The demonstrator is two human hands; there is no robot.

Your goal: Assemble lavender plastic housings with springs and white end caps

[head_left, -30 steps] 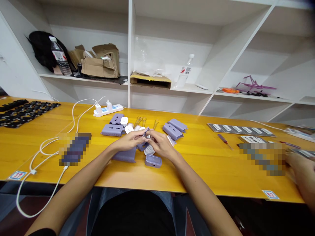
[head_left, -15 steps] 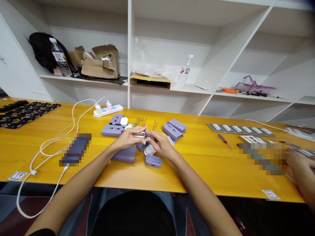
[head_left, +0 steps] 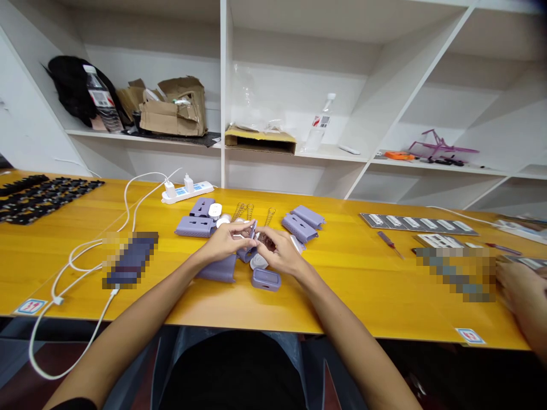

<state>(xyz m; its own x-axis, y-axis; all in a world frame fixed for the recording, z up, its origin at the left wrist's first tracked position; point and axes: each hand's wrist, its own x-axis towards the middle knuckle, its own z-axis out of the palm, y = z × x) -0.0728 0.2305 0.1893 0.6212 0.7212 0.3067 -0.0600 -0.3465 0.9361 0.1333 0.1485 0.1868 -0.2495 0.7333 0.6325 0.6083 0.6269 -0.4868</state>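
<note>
My left hand [head_left: 226,242] pinches a small thin purple plastic piece [head_left: 253,229] upright between thumb and fingertips. Against its other side, the bent fingers and thumb of my right hand [head_left: 280,249] close in; whether they hold a further small part is hidden. Under and around the hands lie purple plastic housings [head_left: 194,226], a larger purple shell [head_left: 220,269] and white rounded parts [head_left: 258,261]. Nearest me is a purple rounded-rectangular case [head_left: 266,279]. Behind the fingers stand metal coil springs [head_left: 270,216].
More purple housings [head_left: 299,228] lie to the right, then a screwdriver [head_left: 390,244] and a grey strip with white pieces [head_left: 419,224]. Leftward are a blurred-out phone [head_left: 132,259] on a white cable and a power strip [head_left: 188,192]. Another person's hand [head_left: 523,290] is at far right.
My right hand's fingers have shifted slightly at the purple piece, which is tilted a little differently. Both hands stay in the same place; the objects on the table have not moved.
</note>
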